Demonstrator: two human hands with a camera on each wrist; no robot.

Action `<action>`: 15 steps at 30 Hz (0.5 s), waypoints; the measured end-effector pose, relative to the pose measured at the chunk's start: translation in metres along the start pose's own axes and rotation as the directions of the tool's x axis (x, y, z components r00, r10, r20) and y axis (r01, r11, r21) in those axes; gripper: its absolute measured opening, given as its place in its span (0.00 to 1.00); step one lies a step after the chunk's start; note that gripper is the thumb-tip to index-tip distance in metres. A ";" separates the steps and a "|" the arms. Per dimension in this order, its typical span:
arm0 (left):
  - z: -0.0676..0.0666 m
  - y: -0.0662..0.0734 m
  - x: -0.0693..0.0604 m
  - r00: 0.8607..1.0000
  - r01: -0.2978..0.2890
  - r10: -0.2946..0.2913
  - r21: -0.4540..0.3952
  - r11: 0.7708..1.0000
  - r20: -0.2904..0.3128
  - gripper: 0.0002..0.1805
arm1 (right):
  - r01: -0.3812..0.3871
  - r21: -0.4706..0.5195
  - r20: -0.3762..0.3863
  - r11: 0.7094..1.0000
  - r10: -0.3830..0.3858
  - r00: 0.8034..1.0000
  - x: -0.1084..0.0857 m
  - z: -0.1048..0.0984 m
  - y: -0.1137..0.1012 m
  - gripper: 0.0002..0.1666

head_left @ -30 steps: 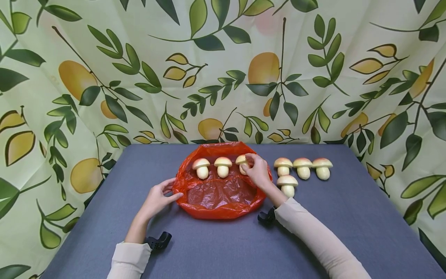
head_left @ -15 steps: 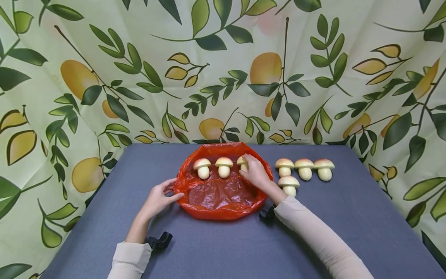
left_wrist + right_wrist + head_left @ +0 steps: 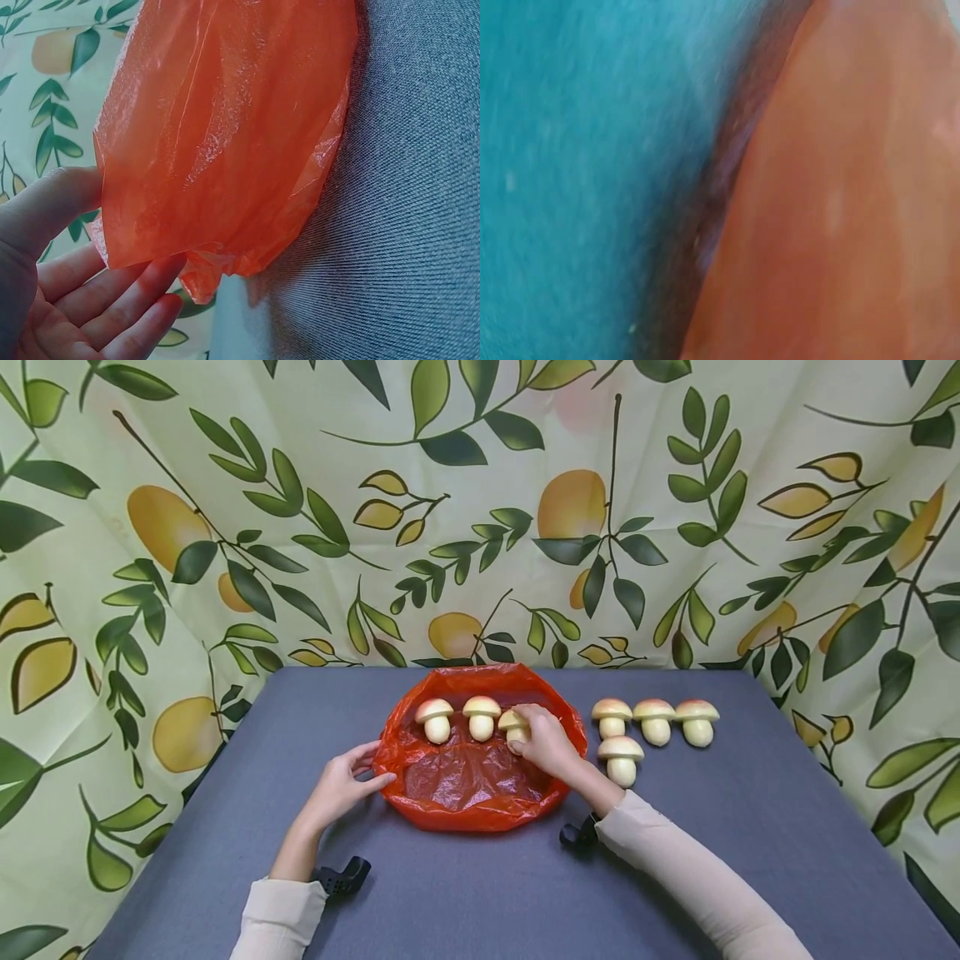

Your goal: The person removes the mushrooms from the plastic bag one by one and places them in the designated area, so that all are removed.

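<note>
A red plastic bag (image 3: 480, 819) lies with its mouth spread wide on the table. My left hand (image 3: 341, 787) holds the bag's left rim between thumb and fingers; the left wrist view shows the thumb (image 3: 60, 199) at the edge of the red film. Inside the bag, my right hand (image 3: 551, 745) grips a toy mushroom (image 3: 512, 723) with a pale stem, its right part hidden by the fingers. To its left lie two more toy mushrooms, a left one (image 3: 434, 720) and a middle one (image 3: 482, 717). In the right wrist view the bag (image 3: 832, 195) is blurred and the hand is hidden.
Right of the bag, several toy mushrooms lie on the blue-grey table (image 3: 465, 902): three in a back row (image 3: 655, 722) and one mushroom (image 3: 620, 761) in front, near the right forearm. A leaf-patterned cloth (image 3: 480, 527) hangs behind the table.
My right hand has moved slightly left and toward me with the mushroom, bringing it nearer the middle one. The left hand stays at the rim.
</note>
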State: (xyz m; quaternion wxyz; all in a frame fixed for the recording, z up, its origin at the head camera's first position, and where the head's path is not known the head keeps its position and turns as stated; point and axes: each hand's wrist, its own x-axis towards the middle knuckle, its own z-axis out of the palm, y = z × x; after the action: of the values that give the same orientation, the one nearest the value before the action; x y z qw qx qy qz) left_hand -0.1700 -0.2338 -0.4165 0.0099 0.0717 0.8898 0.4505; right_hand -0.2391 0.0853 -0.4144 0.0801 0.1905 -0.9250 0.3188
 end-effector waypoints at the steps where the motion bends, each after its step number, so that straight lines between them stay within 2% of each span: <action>1: 0.000 0.000 0.000 1.000 0.000 0.000 0.000 1.000 -0.001 0.34 | 0.006 0.009 -0.007 1.000 -0.006 1.000 -0.001 0.000 -0.001 0.30; 7: -0.001 0.001 0.001 1.000 0.002 -0.002 0.000 1.000 -0.006 0.34 | -0.002 0.039 -0.034 0.999 0.003 0.999 0.002 0.000 -0.001 0.29; 11: -0.001 0.001 0.000 1.000 0.006 -0.006 0.001 1.000 -0.005 0.34 | -0.049 0.062 0.036 0.997 0.047 0.998 0.006 0.003 0.005 0.33; 15: 0.000 0.001 0.000 1.000 0.001 -0.001 -0.003 1.000 -0.001 0.33 | -0.130 0.100 0.121 0.986 0.118 0.986 0.009 0.005 0.012 0.38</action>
State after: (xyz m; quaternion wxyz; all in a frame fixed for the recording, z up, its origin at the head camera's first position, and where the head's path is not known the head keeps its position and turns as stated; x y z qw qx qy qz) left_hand -0.1697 -0.2336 -0.4158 0.0096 0.0710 0.8892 0.4520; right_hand -0.2521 0.0882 -0.4231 -0.0034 0.1546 -0.9196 0.3612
